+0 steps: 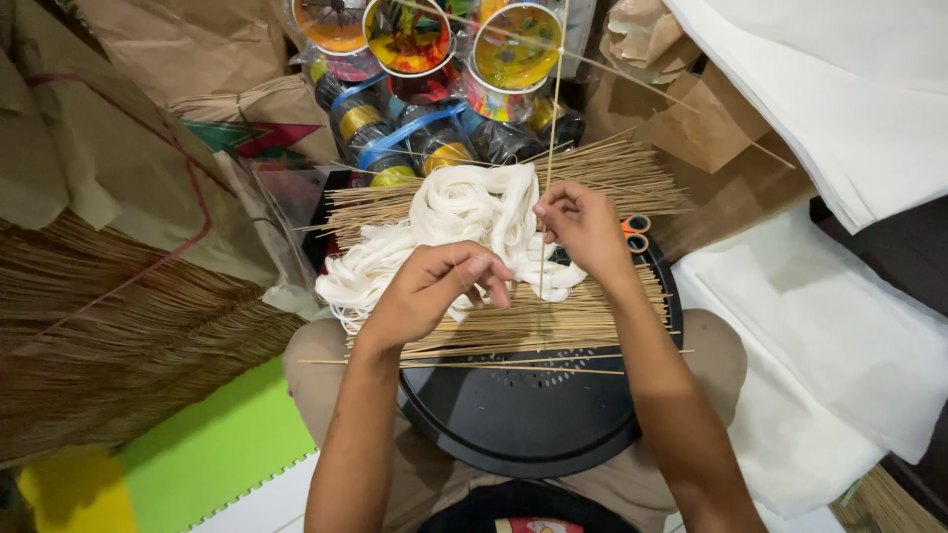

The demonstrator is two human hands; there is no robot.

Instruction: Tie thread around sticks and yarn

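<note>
Left hand (434,286) and right hand (583,225) both pinching thin white thread (499,255) over stick bundle (513,316) on black tray (523,415). Best kept taut, wound tight around upright stick (555,109).

Brown paper bags (188,44) are lying crumpled along the top left, and more brown paper bags (691,109) are sitting at the top right beside stacked white sheets. A clear plastic wrapper (281,197) is lying left of the sticks. No labels, signs or screens are showing clearly.
</note>
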